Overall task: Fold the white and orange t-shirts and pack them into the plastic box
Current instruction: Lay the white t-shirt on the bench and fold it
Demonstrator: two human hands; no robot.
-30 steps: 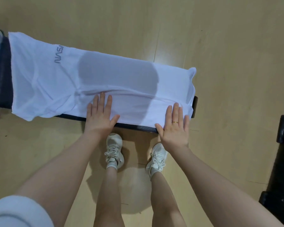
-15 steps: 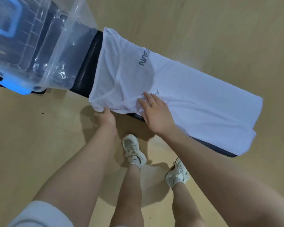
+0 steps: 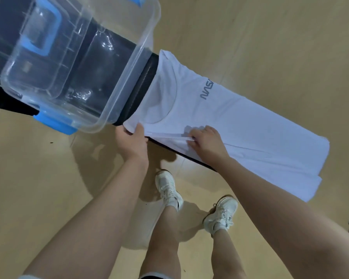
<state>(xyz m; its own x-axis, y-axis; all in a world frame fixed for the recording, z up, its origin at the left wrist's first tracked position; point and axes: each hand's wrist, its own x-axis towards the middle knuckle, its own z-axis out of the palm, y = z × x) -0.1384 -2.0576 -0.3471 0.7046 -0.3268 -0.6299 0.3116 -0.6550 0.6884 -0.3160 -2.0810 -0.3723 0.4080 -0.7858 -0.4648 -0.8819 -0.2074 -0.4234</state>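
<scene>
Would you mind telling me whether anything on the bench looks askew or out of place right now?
Nothing looks damaged. The white t-shirt overhangs the bench's near edge and far end, where its hem droops unsupported. The plastic box sits beside its collar, holding no clothes.

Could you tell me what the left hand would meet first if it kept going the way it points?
Probably the clear plastic box: the left hand, pinching the white t-shirt corner, points up and away toward its near wall, though depth is unclear.

clear plastic box crowding bench's left end, open floor beyond
</scene>
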